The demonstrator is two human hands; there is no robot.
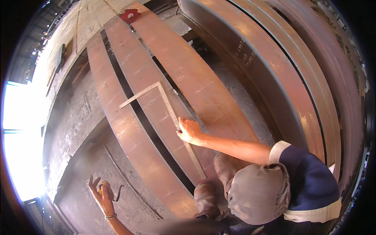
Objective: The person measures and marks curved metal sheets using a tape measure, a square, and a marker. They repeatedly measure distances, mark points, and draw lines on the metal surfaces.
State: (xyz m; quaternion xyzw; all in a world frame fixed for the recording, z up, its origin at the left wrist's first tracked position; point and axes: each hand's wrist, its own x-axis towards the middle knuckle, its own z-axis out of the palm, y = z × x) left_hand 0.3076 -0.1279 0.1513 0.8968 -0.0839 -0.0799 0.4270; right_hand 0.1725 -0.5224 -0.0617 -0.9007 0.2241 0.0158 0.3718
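Note:
My left hand (103, 194) comes up from the lower edge with a bracelet on the wrist. It holds a small yellow tape measure (101, 189) with a dark strap hanging off it, some fingers spread, over the grey floor. My right hand is out of sight. A co-worker in a grey cap (256, 194) and blue shirt crouches at the lower right. Their hand (189, 131) presses on the long arm of a steel framing square (166, 102), which lies across a long rust-brown steel strip (152, 90).
Several long rusty steel strips (117, 117) lie side by side with dark gaps between them. Big curved steel plates (282, 66) fill the right. A red magnetic angle holder (129, 15) sits at the far end. The co-worker's boots (205, 196) rest on the strips.

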